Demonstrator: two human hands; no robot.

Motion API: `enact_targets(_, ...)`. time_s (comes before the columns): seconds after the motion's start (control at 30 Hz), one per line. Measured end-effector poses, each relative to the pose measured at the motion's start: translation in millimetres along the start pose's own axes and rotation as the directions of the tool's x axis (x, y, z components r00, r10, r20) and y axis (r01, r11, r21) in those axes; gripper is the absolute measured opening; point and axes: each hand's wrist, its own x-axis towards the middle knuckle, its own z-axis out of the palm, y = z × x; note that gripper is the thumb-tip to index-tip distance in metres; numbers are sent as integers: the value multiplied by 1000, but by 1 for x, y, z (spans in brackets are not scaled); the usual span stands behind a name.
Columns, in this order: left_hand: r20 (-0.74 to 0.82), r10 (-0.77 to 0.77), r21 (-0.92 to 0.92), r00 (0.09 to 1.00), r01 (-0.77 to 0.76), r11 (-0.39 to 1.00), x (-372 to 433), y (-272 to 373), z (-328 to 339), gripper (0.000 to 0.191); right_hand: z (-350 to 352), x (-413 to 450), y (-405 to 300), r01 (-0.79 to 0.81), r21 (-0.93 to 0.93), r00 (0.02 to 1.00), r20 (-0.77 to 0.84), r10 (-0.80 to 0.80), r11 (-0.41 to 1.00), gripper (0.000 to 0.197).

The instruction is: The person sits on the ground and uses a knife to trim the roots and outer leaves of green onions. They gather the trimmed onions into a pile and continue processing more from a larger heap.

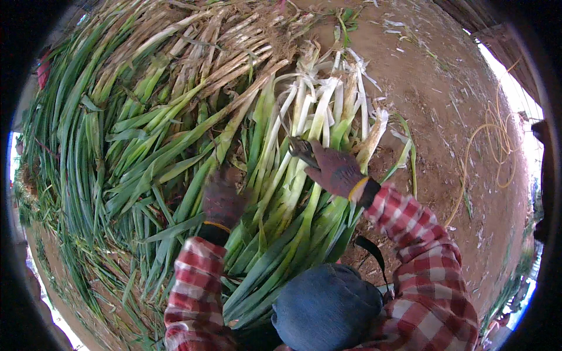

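My right hand (338, 171), in a dark knitted glove, holds a dark metal tool that looks like scissors (302, 148). Its thin tip points away from me over cleaned leeks or large green onions (322, 109). They lie side by side, white ends away from me and green leaves toward me. Blurred by motion, my left hand (224, 197) wears a matching glove and is over the leaves left of this bunch. Its fingers point away from me, and whether they grip a stalk cannot be made out. Soil-covered stalks with roots (246, 48) lie beyond it.
A broad heap of green leaves (83, 145) covers the left side. Bare earth (430, 131) with peeled scraps extends on the right, where a yellowish cord or hose (472, 140) lies in loops. My denim-clad knee (327, 305) is close below. A black strap (373, 250) sticks up beside it.
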Motion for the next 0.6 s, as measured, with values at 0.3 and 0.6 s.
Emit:
enact_targets(0.3,-160,-299,409,941,339,847,60,-111,-55,61,17,-25,-10,-26,-58,995,-98,20,998,74)
enact_targets(0.6,165,-67,-580,984,151,801,7,-14,31,63,14,-33,-9,-12,-55,1000,-16,11,998,73)
